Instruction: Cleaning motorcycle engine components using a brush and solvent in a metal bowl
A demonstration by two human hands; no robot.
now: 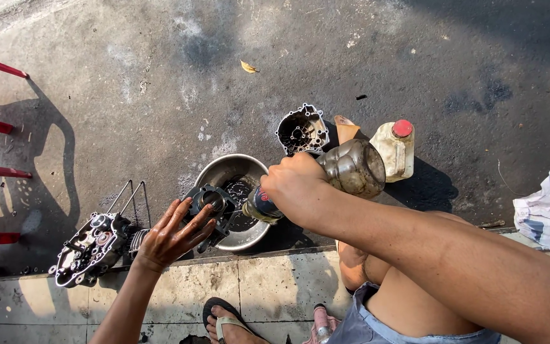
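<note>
A tilted plastic bottle [338, 173] of dark liquid is gripped by the right hand [295, 185], fingers clamped around its neck, mouth down over a metal bowl [224, 171]. A black engine part [210, 204] on the bowl's rim is steadied by the left hand [172, 237], fingers spread apart. 1 engine casing [90, 248] lies just beside it on the pavement.

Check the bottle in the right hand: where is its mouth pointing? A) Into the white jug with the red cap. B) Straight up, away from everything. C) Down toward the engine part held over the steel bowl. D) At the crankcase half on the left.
C: the right hand tips the brown bottle neck-down toward the engine part that the left hand steadies over the steel bowl.
</note>
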